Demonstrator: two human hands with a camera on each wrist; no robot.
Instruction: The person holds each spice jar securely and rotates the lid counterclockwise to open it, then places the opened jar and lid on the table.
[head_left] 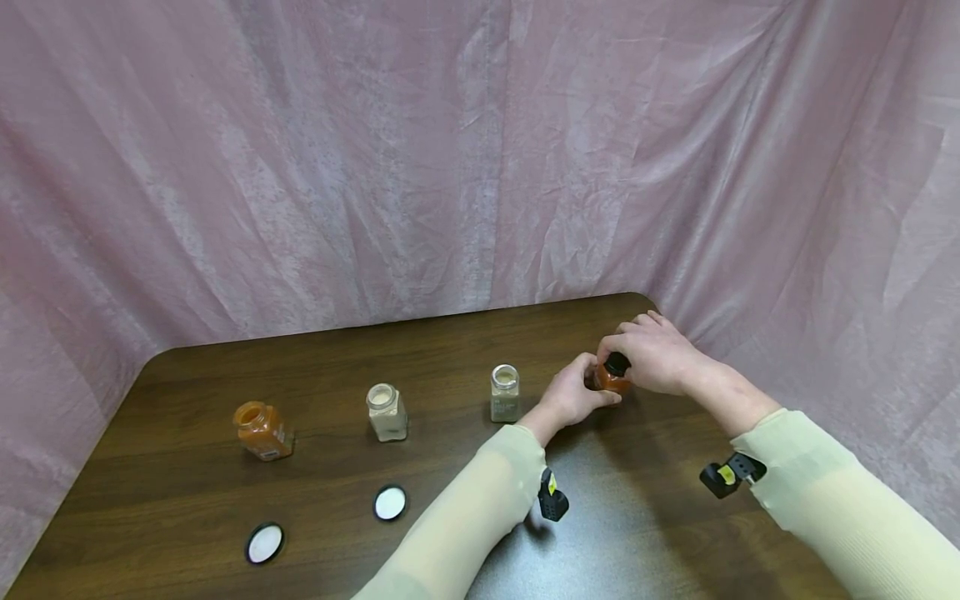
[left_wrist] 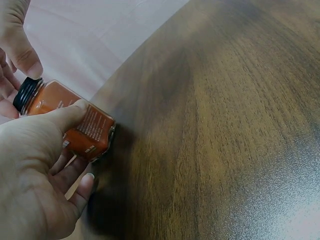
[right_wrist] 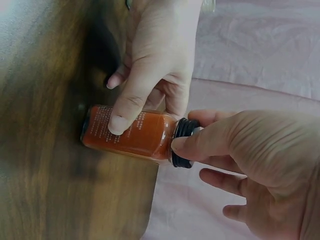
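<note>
**Both hands on capped orange jar, far right corner of bench**

Left hand (head_left: pixel 573 396) grips the body of the orange spice jar (head_left: pixel 611 379), thumb and fingers curled round it. Right hand (head_left: pixel 652 354) pinches the jar's black cap (head_left: pixel 617 363) from above. Jar stands on the bench (head_left: pixel 450 350) near its far right corner. Toward the left edge, in a row: clear jar (head_left: pixel 505 392), pale jar (head_left: pixel 387 412), open orange jar (head_left: pixel 262 430). Two loose lids (head_left: pixel 390 502) (head_left: pixel 265 542) lie nearer the front edge.
</note>
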